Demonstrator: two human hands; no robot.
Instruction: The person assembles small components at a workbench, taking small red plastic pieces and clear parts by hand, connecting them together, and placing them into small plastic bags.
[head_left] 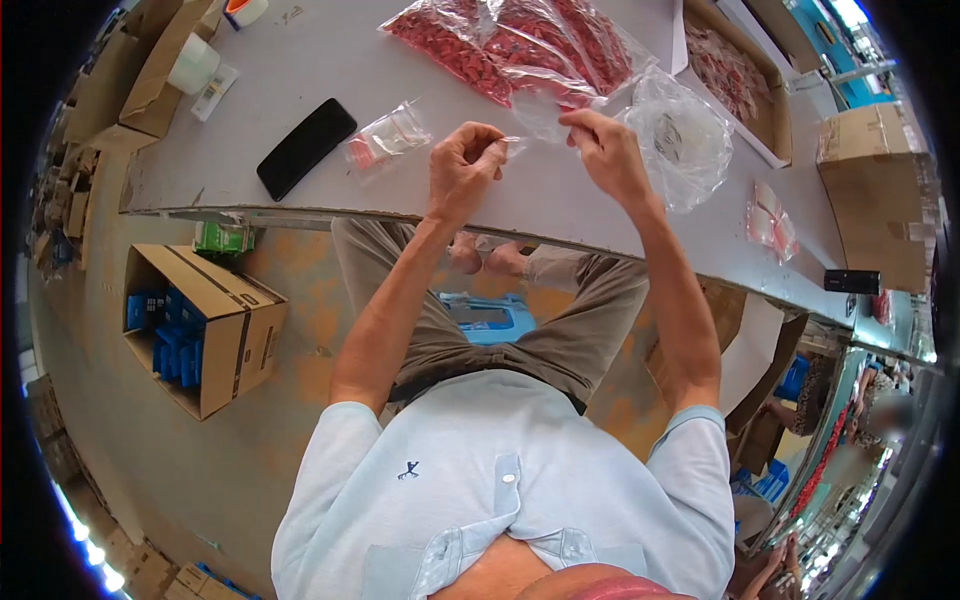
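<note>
My left hand (pixel 468 172) is closed in a pinch over the table, with a small clear plastic bag (pixel 516 147) poking out from its fingertips. To its right, my right hand (pixel 610 158) has thumb and forefinger pressed together at the near edge of a large clear bag of small red pieces (pixel 520 50). Whatever those right fingers hold is too small to make out. Crumpled clear plastic (pixel 690 140) lies just right of that hand. Left of my left hand rests a small clear packet with red and white contents (pixel 385 140), beside a black phone (pixel 306 148).
An open carton (pixel 775 120) holding packets stands at the back right. Another packet (pixel 770 220) and a small black object (pixel 852 281) lie near the table's right end. Tape rolls (pixel 195 65) sit back left. A box of blue packs (pixel 215 340) is on the floor.
</note>
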